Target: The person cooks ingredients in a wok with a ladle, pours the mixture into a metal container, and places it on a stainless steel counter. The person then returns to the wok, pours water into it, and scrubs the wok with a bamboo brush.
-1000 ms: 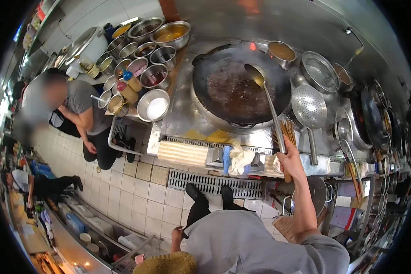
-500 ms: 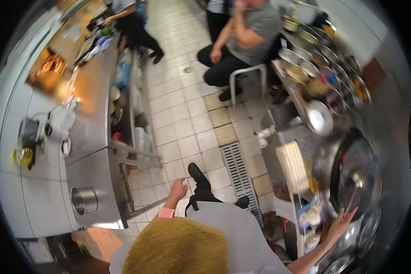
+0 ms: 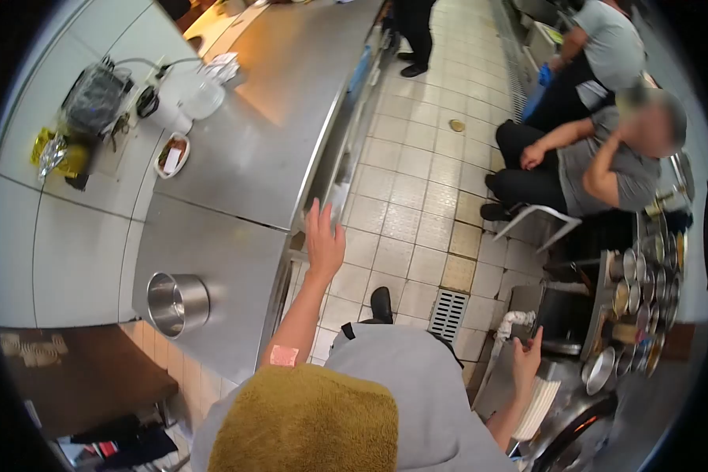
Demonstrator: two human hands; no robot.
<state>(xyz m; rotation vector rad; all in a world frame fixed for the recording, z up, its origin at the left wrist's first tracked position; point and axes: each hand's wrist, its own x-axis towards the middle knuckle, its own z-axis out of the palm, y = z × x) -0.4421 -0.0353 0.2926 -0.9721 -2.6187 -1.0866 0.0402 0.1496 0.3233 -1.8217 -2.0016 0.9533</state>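
My left hand (image 3: 325, 242) reaches forward over the edge of the steel counter (image 3: 212, 236), fingers stretched and spread, holding nothing. Beside it on the counter, to the left, stands a shiny steel pot (image 3: 195, 303). Farther back a small white dish (image 3: 171, 156) of food lies near the wall. On the other side of my body, my right hand (image 3: 525, 363) is held in the air with the fingers apart and nothing in them. Just below it is a stack of folded white cloth (image 3: 538, 409) by the stove. The wok (image 3: 578, 440) is partly cut off at the lower right.
A seated person (image 3: 574, 165) is on a white stool (image 3: 547, 224) to the right of the tiled aisle, with another person (image 3: 606, 55) behind. Steel bowls (image 3: 600, 370) crowd the right-hand shelf. A floor drain grate (image 3: 448, 313) lies ahead of my feet.
My view has turned left toward the counter. My right hand has come away from the ladle handle at the wok. My left hand has risen and reached forward to the counter edge.
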